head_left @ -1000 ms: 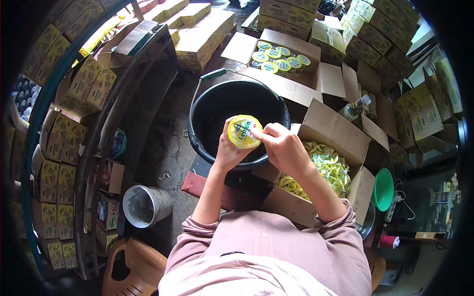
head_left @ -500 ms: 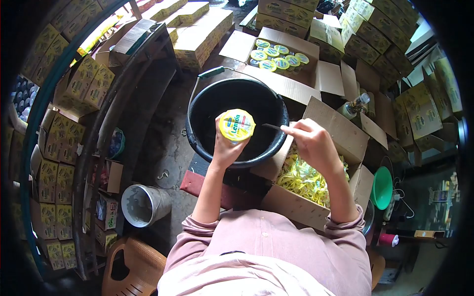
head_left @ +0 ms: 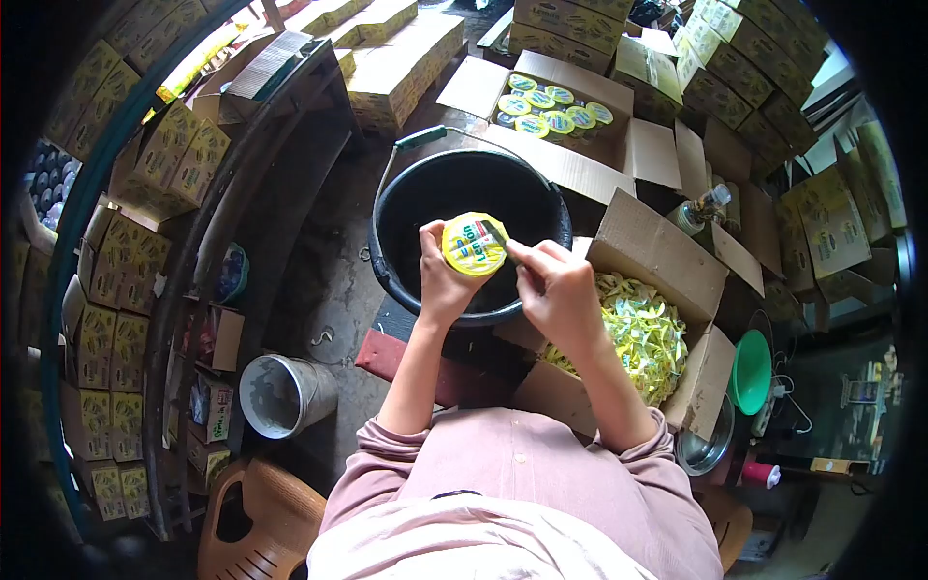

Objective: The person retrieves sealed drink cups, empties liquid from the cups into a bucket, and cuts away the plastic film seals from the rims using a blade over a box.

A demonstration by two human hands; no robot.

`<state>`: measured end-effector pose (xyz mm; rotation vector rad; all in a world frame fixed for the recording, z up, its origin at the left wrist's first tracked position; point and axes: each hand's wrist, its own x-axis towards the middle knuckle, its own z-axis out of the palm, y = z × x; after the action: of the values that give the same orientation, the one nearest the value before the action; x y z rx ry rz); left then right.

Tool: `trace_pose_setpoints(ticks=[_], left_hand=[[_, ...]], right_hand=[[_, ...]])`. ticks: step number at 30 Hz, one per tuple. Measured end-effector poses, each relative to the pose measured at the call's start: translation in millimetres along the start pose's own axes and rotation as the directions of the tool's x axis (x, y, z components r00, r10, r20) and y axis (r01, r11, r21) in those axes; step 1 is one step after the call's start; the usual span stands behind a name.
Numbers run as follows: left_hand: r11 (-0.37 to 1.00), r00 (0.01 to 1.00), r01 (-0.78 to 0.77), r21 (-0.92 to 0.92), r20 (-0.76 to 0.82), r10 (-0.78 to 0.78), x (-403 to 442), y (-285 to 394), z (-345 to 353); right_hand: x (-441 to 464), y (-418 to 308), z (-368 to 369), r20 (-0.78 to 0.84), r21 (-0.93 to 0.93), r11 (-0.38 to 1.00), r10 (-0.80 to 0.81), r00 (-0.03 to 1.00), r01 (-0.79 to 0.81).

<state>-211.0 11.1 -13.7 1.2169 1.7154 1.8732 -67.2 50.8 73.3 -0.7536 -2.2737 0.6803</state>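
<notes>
My left hand [head_left: 446, 280] is wrapped round a cup with a yellow printed "Lemon" lid [head_left: 474, 244], its lid turned up toward me. My right hand [head_left: 559, 280] is closed on a small knife [head_left: 500, 235], whose dark thin blade meets the right edge of the lid. Both hands are above a black bucket [head_left: 387, 275] with a wire handle. Below my right forearm, a cardboard box [head_left: 667, 246] holds a heap of yellow-and-white lid scraps [head_left: 650, 333].
An open carton [head_left: 619, 150] ahead holds several yellow-lidded cups [head_left: 559, 121]. To the left stand a grey bucket [head_left: 290, 396] and a rack [head_left: 179, 358] of printed boxes. A green basin [head_left: 749, 372] is at right; an orange chair [head_left: 261, 512] is near my left side.
My right hand has moved left and down, bringing the knife from beside the cup onto its lid edge. The cup has turned in my left hand and shifted slightly right.
</notes>
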Motion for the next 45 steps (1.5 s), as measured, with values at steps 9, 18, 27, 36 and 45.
trace_pose_setpoints(ticks=[9,18,27,36,45], left_hand=[[0.998,0.998,-0.067,-0.018,-0.022,0.067,0.8,6.5,0.9],[0.999,0.999,-0.040,0.009,-0.016,0.040,-0.2,8.8,1.1],[0.998,0.998,-0.051,-0.023,0.024,0.052,-1.8,5.3,1.0],[0.935,0.984,-0.179,0.306,0.049,0.172,-0.2,-8.1,2.8],[0.760,0.939,-0.345,0.551,0.205,0.277,23.7,9.1,5.5]], right_hand=[[3.3,0.0,18.0,-0.007,-0.001,0.999,-0.037,0.999,0.037],[5.3,2.6,24.1,-0.021,-0.020,0.997,-0.081,0.996,0.081],[2.6,3.1,17.3,0.122,-0.043,0.999,0.013,0.992,-0.007],[-2.8,13.2,15.0,0.105,-0.008,1.000,-0.012,0.994,0.013],[-14.0,15.3,-1.5,0.165,-0.021,0.993,0.116,0.979,-0.115]])
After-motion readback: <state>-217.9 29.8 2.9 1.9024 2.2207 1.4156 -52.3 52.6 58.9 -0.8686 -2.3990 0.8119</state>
